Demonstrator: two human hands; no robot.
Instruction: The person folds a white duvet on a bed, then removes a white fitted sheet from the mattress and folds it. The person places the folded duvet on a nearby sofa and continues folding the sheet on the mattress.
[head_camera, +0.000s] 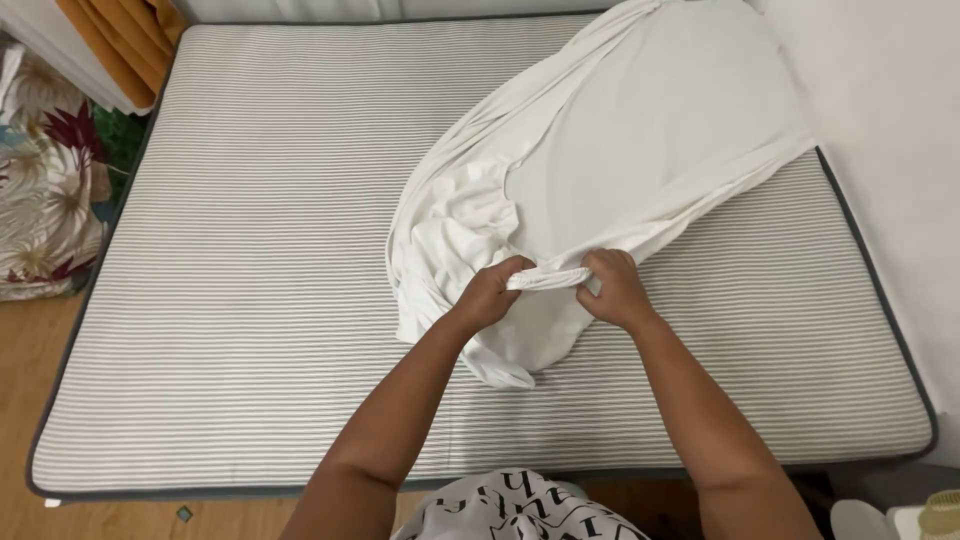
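Observation:
A white fitted sheet (640, 140) lies bunched across the right half of a grey-and-white striped mattress (250, 250), its far end over the mattress's back right corner. My left hand (492, 292) and my right hand (612, 288) both grip the sheet's gathered elastic hem (548, 278), pulled into a short band between them. Loose folds of the sheet hang below and to the left of my hands.
A white wall (890, 90) runs along the mattress's right side. A floral-patterned cloth (45, 190) lies on the left, with an orange curtain (120, 40) behind it. Wooden floor (20, 400) shows at the lower left. Small pale objects (900, 515) sit at the lower right.

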